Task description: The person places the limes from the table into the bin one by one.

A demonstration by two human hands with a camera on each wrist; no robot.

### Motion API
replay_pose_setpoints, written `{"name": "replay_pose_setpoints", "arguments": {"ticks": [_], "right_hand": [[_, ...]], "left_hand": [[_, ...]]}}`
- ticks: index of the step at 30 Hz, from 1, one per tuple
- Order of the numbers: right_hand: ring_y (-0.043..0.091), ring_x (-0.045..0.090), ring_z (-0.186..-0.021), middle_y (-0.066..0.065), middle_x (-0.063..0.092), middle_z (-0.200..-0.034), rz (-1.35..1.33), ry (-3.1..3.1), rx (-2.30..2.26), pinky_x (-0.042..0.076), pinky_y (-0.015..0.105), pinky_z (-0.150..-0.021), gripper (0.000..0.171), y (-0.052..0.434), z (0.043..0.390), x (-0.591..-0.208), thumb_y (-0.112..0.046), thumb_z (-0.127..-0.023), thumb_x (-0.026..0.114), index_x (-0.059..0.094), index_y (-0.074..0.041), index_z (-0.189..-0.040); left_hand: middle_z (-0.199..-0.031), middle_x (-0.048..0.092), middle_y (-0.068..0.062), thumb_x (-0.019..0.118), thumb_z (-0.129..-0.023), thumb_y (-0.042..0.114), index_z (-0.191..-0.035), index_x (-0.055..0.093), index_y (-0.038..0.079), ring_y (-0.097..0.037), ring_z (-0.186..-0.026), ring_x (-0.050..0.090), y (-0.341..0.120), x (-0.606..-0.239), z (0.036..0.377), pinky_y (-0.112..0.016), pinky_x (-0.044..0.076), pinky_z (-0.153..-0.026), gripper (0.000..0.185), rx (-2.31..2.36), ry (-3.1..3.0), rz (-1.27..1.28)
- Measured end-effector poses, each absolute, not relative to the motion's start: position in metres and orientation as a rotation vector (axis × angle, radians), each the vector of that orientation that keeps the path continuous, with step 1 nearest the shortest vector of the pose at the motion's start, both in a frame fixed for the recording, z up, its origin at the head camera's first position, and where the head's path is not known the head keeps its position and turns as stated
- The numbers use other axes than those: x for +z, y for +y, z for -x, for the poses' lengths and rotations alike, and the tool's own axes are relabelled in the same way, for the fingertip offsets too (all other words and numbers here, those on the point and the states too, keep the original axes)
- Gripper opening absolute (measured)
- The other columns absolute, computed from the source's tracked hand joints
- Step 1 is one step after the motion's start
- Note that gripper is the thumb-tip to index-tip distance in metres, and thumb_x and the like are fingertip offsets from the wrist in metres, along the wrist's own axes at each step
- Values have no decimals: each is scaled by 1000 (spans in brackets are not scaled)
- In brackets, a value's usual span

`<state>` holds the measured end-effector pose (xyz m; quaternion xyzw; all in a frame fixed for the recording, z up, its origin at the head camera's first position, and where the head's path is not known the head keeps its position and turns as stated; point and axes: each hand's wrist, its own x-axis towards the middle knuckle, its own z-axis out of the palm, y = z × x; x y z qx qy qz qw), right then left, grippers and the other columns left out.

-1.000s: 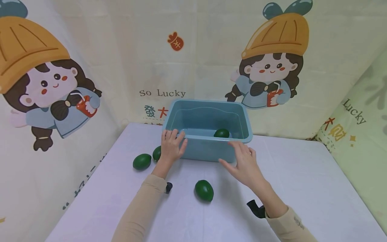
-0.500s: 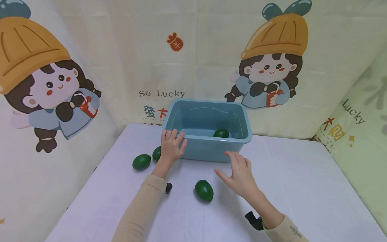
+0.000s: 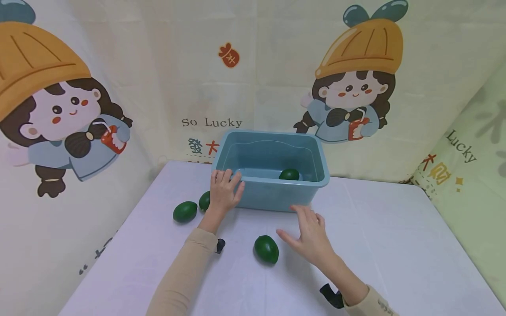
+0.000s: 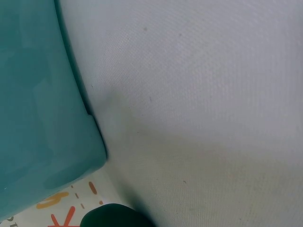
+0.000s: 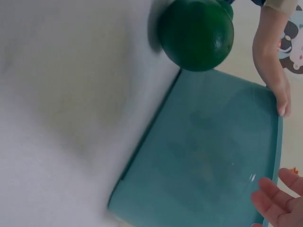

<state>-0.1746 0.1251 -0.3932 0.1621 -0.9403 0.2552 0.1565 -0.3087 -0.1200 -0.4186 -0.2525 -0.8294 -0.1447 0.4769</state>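
Note:
A blue plastic bin (image 3: pixel 318 151) stands at the back middle of the white table, with one dark green oval fruit (image 3: pixel 289 174) inside. My left hand (image 3: pixel 226 186) rests flat against the bin's front left corner, fingertips at the rim. My right hand (image 3: pixel 304 230) hovers open, fingers spread, just right of another green fruit (image 3: pixel 266 249) on the table and holds nothing. In the right wrist view that fruit (image 5: pixel 196 30) lies in front of the bin wall (image 5: pixel 213 156), with my right fingertips (image 5: pixel 277 201) at the lower right.
Two more green fruits (image 3: pixel 185 211) (image 3: pixel 204 200) lie left of the bin by my left wrist; one shows dark (image 4: pixel 113 216) beside the bin wall (image 4: pixel 42 118). A white cloth (image 3: pixel 395 245) covers the table. Printed cartoon curtains (image 3: pixel 118 87) close in the back and sides.
My right hand has drawn back from the bin's front rim, down and toward me, and now sits next to the fruit on the table. The left hand has not moved.

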Motion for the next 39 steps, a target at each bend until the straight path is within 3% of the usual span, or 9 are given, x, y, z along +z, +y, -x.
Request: {"name": "replay_pose_setpoints", "arguments": {"ticks": [39], "right_hand": [[24,51,-102,5,53,-109,-613,-2791,558,35,49,-83,71,108,157,-442,-59,-70,66,48,-8,-116]], "left_hand": [[-87,50,-11,27,-96,37,-96,58,10,-29,-81,42,-120,-420,307,-48,30,-83,41,-333,-2044,608]]}}
